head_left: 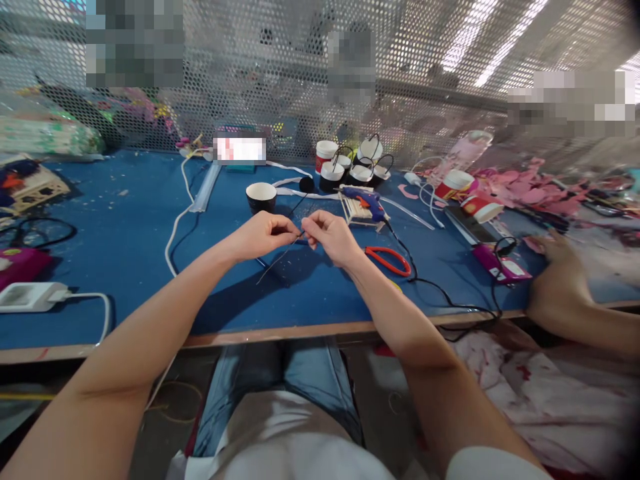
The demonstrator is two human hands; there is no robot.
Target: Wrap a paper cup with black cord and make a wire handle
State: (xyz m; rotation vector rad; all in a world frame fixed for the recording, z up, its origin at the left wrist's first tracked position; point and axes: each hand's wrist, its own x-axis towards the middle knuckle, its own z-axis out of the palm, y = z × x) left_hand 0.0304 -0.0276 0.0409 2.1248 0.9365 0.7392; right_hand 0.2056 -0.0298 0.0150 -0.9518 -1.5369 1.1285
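A thin dark wire [277, 263] is pinched between the fingertips of my left hand [265, 235] and my right hand [331, 237]. The hands almost meet above the blue table, and one wire end trails down toward the lower left. Just behind my left hand stands a black cup [261, 203] with a white inside. Beyond the fingers lies a round black piece [306, 185] with a thin dark stem. To the right of my right hand are red-handled pliers [389, 262]. A blue glue gun [367, 201] rests on a small wooden rack behind that hand.
Several cups with black wire handles [360, 175] stand at the back. A co-worker's hand [563, 267] is at the right, near a purple box [503, 265] and pink petals [525, 190]. A white power strip [33, 297] lies left. Cords cross the blue table [135, 220].
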